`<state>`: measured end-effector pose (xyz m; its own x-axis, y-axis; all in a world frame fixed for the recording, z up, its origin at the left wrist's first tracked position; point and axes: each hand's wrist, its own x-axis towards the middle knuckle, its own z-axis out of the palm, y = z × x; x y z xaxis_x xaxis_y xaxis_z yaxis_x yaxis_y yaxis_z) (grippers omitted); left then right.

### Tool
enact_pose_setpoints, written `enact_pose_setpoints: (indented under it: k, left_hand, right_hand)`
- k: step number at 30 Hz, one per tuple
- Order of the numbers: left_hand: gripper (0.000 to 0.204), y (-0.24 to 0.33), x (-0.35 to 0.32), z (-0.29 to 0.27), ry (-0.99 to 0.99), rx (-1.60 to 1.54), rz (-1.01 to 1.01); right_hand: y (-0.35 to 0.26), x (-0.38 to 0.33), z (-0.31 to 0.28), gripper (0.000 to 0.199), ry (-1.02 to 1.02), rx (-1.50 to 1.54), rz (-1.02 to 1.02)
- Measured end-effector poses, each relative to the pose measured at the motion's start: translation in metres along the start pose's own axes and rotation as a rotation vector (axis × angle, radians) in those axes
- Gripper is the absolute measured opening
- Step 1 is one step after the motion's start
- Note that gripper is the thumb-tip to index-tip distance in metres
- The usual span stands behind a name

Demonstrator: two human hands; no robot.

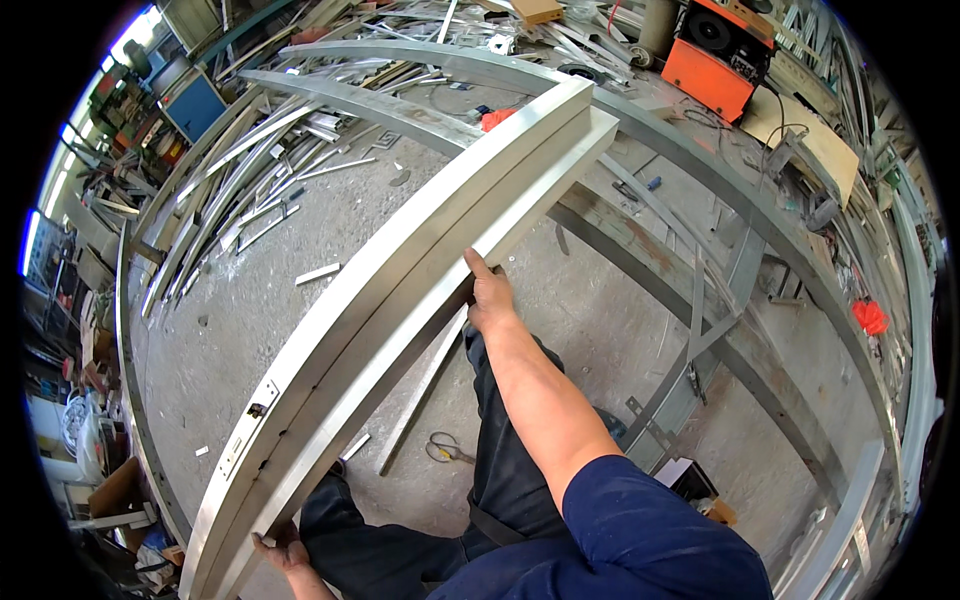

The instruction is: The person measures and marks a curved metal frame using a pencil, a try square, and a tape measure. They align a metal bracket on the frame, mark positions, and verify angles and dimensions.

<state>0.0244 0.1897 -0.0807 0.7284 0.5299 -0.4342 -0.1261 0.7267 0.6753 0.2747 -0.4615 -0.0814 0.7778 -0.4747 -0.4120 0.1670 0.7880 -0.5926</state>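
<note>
A long silver aluminium profile (pixel 430 215) with a stepped face lies slantwise in front of me, from the lower left to the upper middle. Its far end rests over or close above a grey steel beam (pixel 400 108); I cannot tell if they touch. Near its lower end sits a narrow lock plate (pixel 248 428) with a dark latch opening. My right hand (pixel 491 296) grips the profile's near edge about midway, thumb on top, other fingers hidden below. Lower down, my left hand (pixel 286 550) holds the same edge close to my leg, its fingers partly hidden.
A pair of scissors (pixel 446 448) lies on the concrete floor (pixel 300 225) by my feet. Steel beams (pixel 680 275) cross to the right. Piled metal strips (pixel 250 150) fill the far left. An orange machine (pixel 705 75) stands at the back right, near a blue cabinet's opposite side.
</note>
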Motion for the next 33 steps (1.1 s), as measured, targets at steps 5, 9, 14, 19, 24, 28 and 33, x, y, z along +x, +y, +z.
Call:
enact_pose_setpoints:
  k: [5,9,14,19,24,28,33]
  left_hand:
    - [0.068,-0.006,-0.001,0.001,0.004,0.032,0.008]
    - [0.066,-0.002,-0.002,0.002,-0.055,0.037,-0.022]
    - [0.064,0.002,0.000,-0.003,-0.048,0.051,0.000]
    - [0.063,-0.005,-0.003,0.004,-0.048,0.088,-0.009]
    - [0.062,0.000,-0.006,0.003,-0.017,0.086,-0.031]
    - [0.080,-0.003,-0.003,0.003,0.027,0.100,0.013]
    - [0.080,-0.010,-0.005,0.005,0.015,0.099,0.008]
  right_hand:
    - [-0.004,-0.001,-0.002,0.089,-0.018,0.021,-0.007]
    - [-0.006,-0.004,-0.001,0.087,-0.029,0.010,-0.018]
    - [-0.006,-0.007,0.005,0.088,-0.015,0.025,-0.019]
    - [-0.008,-0.002,0.001,0.087,0.009,0.038,-0.043]
    - [-0.009,-0.006,0.004,0.088,0.005,0.053,-0.032]
    - [-0.010,-0.009,0.007,0.088,-0.004,0.069,-0.020]
    - [-0.012,-0.007,0.003,0.087,-0.029,0.076,-0.033]
